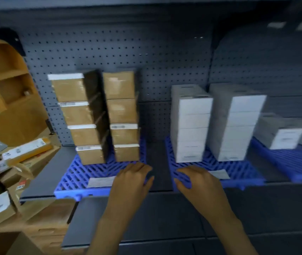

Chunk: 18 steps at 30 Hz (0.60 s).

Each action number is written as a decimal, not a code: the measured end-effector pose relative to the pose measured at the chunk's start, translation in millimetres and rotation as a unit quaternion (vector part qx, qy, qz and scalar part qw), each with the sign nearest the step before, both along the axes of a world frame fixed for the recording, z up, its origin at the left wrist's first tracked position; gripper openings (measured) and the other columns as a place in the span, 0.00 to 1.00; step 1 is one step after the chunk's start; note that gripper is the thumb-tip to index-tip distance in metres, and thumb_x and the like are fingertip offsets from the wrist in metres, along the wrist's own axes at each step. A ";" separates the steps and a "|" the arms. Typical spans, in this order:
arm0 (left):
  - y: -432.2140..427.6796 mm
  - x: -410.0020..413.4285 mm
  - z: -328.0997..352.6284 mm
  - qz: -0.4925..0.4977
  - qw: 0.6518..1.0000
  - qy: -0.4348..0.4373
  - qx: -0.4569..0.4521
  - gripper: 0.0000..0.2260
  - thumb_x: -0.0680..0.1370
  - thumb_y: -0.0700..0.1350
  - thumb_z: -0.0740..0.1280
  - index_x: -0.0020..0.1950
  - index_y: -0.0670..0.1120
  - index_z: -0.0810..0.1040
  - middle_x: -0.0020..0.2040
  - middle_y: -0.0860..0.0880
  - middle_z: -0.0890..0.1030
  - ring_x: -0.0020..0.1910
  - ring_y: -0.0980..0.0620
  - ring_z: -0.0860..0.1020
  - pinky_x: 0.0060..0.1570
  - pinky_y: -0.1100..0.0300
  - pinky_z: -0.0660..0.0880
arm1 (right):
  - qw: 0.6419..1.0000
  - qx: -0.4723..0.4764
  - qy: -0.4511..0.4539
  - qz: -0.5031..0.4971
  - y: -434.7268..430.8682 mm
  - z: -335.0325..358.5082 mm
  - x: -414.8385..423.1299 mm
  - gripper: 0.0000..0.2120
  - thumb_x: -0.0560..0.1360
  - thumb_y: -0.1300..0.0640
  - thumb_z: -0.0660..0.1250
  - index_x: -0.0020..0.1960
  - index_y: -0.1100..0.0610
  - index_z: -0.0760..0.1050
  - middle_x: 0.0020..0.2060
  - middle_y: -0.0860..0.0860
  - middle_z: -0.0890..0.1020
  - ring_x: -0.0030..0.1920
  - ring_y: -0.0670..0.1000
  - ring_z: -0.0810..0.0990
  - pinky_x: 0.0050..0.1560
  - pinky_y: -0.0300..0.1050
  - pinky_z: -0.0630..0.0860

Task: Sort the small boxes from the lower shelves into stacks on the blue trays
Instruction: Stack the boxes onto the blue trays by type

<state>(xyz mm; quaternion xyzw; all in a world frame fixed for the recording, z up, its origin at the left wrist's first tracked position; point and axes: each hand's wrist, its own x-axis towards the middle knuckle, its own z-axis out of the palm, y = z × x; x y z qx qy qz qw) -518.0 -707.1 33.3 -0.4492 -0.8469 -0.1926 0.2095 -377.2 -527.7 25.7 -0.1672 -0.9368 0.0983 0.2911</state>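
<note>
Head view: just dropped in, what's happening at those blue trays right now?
A person's bare left hand and right hand are both open and holding nothing, at the facing front corners of two blue slatted plastic trays. The left blue tray carries two four-high stacks of brown cardboard boxes; the middle blue tray carries two stacks of white boxes. A third blue tray to the right holds a low pile of grey-white boxes.

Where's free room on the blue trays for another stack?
Front strip of the left tray, ahead of the brown stacks, left of the left hand. Front of the middle tray, right of the right hand, before the white stacks. The right tray front is bare too. Tray backs are crowded; the shelf gap between trays passes a hand.
</note>
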 end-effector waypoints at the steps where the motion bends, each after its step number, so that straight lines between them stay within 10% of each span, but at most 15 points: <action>1: 13.6 16.0 0.9 -0.003 1.000 -0.006 -0.008 0.11 0.72 0.48 0.78 0.53 0.50 0.84 0.48 0.51 0.83 0.46 0.44 0.82 0.38 0.50 0.81 | 1.000 -0.002 -0.003 -0.008 10.6 0.9 18.5 0.15 0.72 0.47 0.78 0.56 0.50 0.84 0.51 0.47 0.86 0.52 0.51 0.85 0.46 0.49 0.84; 18: 230.9 211.9 13.5 -0.099 0.995 0.007 -0.032 0.12 0.82 0.51 0.67 0.64 0.50 0.80 0.58 0.51 0.81 0.57 0.48 0.79 0.53 0.51 0.79 | 0.993 -0.051 -0.014 -0.101 187.8 4.6 232.3 0.14 0.77 0.45 0.72 0.61 0.46 0.81 0.55 0.45 0.85 0.54 0.48 0.83 0.50 0.46 0.80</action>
